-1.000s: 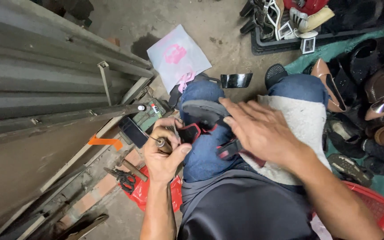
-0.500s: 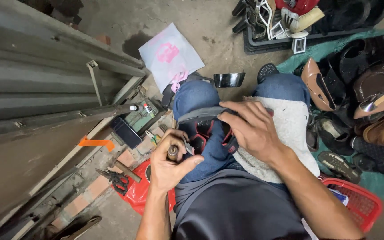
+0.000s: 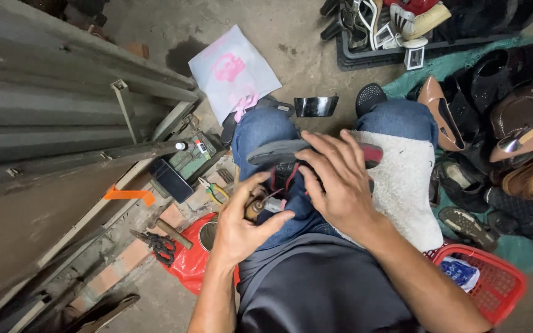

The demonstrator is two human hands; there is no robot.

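Concrete floor all around, shoes heaped off to the right. Left hand (image 3: 242, 225) curls tight around a wooden-handled awl (image 3: 255, 208), thumb and fingers (image 3: 248, 188) pinching it — the tip aims at the sandal (image 3: 291, 151) lying across the lap. Right hand (image 3: 337, 185) lies flat on that sandal, fingers spread and pressing down. Red basket (image 3: 495, 296) at the right hip holds a blue-and-white packet (image 3: 461, 271); black crate (image 3: 402, 52) up top is stuffed with shoes.
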